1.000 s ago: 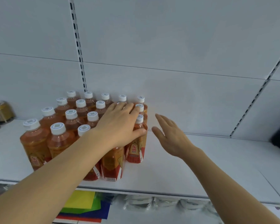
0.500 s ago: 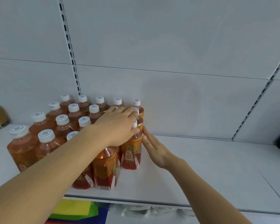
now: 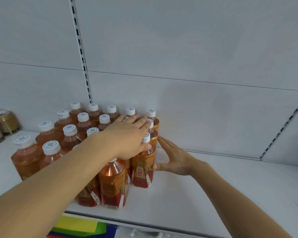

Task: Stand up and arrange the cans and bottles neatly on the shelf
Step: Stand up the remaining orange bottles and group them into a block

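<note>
Several amber drink bottles [image 3: 70, 138] with white caps stand upright in a tight block on the white shelf [image 3: 205, 189], reaching back to the wall. My left hand [image 3: 129, 138] lies flat over the caps at the block's right side, its thumb against a bottle neck. My right hand [image 3: 172, 158] is held flat, fingers together, pressed against the side of the rightmost column; its thumb touches the labelled bottle [image 3: 143, 167] in that column. Neither hand grips a bottle. My left forearm hides some of the middle bottles.
Gold-lidded cans [image 3: 4, 121] sit at the shelf's far left. Slotted uprights [image 3: 83, 62] run up the back panel. Coloured sheets [image 3: 79, 227] lie on the level below the shelf's front edge. Bare shelf stretches to the right of the bottles.
My right hand has moved left from open air to press against the right side of the bottle block. My left hand has stayed on the caps. The view has shifted slightly.
</note>
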A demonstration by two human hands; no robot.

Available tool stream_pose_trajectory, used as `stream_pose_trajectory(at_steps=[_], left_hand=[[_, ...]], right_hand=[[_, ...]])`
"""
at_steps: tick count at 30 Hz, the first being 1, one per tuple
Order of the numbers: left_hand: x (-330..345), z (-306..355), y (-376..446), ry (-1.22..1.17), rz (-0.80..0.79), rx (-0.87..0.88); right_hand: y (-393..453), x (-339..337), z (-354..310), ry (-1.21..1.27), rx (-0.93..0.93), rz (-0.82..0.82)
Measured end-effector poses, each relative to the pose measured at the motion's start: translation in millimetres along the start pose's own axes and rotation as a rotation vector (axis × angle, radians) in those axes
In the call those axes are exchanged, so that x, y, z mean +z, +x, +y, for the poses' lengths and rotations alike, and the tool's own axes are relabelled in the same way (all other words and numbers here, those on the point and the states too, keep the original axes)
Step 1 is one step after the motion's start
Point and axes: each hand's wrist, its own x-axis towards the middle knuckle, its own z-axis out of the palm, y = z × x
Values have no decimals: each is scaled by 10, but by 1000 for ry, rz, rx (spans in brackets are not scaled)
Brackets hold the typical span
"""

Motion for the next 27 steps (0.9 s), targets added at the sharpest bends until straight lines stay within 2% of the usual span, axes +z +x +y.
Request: stream_pose_trajectory(at_steps=[9, 17, 21, 24, 27], left_hand=[[-6, 44, 10, -8, -11, -15], [-54, 0, -139, -49, 46, -29], [-121, -66, -397, -56, 68, -51], [-120, -215, -650, -67, 85, -64], [-37, -449, -913, -66, 91, -75]], right_hand=[[17, 12, 3, 12, -49, -5], [-150, -88, -70, -140, -4, 62], [-284, -49, -211, -297, -30, 259], [-390, -49, -507, -394, -166, 488], [-464, -33, -937, -495, -301, 556]])
